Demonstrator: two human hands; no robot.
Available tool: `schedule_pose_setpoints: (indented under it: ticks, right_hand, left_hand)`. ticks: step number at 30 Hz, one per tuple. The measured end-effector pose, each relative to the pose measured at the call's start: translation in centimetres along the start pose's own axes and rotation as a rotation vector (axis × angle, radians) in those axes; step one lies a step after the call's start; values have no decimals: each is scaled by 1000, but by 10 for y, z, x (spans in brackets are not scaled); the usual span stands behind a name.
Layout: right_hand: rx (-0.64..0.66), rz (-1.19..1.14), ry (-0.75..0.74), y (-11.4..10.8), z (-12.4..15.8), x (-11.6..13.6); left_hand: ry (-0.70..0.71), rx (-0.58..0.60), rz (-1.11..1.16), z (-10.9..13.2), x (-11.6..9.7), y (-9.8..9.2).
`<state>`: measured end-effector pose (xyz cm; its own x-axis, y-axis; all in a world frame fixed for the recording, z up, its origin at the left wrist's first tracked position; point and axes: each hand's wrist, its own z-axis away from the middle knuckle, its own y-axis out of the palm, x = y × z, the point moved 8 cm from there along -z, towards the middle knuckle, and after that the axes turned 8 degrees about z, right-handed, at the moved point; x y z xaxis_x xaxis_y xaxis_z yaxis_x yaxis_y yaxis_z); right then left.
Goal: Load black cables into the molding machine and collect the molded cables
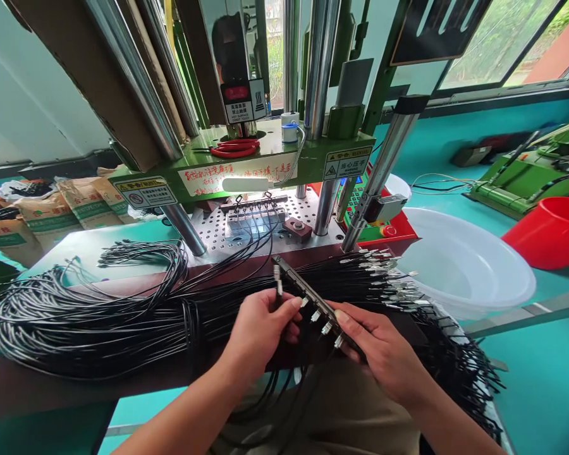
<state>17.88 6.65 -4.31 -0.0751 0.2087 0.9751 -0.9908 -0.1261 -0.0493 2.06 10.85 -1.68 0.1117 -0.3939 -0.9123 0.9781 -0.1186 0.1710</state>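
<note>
My right hand (384, 351) grips a long dark fixture bar (298, 282) that slants up to the left, with several metal-tipped cable ends seated along it. My left hand (258, 328) pinches one black cable by its metal connector (277, 284), held upright just beside the bar's upper part. Both hands hover over a thick pile of black cables (99, 316) lying across the bench in front of a green moulding press (246, 164). More connector tips (384, 265) fan out to the right of the bar.
On the press's perforated plate (218, 230), a loaded mould (253, 205) holds several cables. A white plastic basin (464, 262) and a red bucket (550, 230) stand at the right. Red scissors (234, 148) lie on the press top. Sacks (52, 212) are stacked at the left.
</note>
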Motion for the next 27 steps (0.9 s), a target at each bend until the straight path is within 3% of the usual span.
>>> schedule_pose_setpoints:
  ticks: [3, 5, 8, 13, 27]
  right_hand:
    - [-22, -59, 82, -3, 1, -8]
    - [-26, -84, 101, -4, 1, -10]
    - [-12, -78, 121, -3, 2, -11]
    - [23, -35, 94, -1, 2, -8]
    - [91, 37, 27, 4, 1, 0]
  left_hand:
    - [54, -68, 153, 3, -19, -22]
    - [1, -32, 251, 5, -22, -26]
    - [-107, 56, 214, 7, -13, -18]
    - [-143, 60, 69, 4, 6, -5]
    - [-155, 104, 0, 0, 9, 0]
